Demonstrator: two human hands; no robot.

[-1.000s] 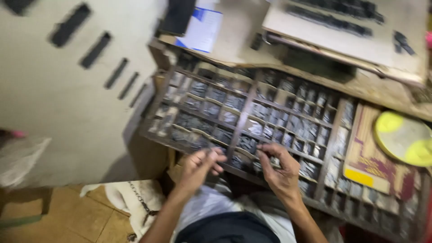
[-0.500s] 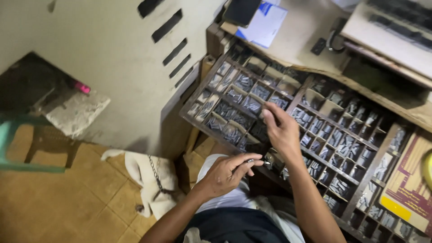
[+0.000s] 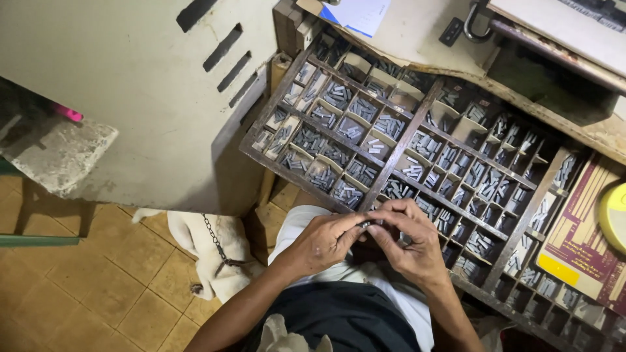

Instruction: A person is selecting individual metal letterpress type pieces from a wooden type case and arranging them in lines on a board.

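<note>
We take the type case (image 3: 365, 195) as our landmark and work from left to right.

Far left of the case, a stone slab (image 3: 55, 153) sits against the pale metal cabinet (image 3: 130, 78), whose side carries dark slots. Below and left of the case, a white dog (image 3: 208, 251) with a chain at its neck lies on the tiled floor (image 3: 85, 287).

At the near edge of the case, we find the left hand (image 3: 323, 244) with fingers curled in and thumb and forefinger pinched on small metal type (image 3: 365, 225). The right hand (image 3: 407, 244) meets it, fingertips touching; its fingers are bent and closed around the same spot. How much type the right hand holds, we cannot tell: the fingers hide it. The type sits between both hands, just over the near rail of the case.

The case itself tilts toward the person, and its many compartments are filled with grey type.

Above the case, blue and white paper (image 3: 358, 13) lies on a worn board.

Right of the case, we see a maroon and yellow booklet (image 3: 577, 244) and the edge of a yellow disc (image 3: 614, 218).
</note>
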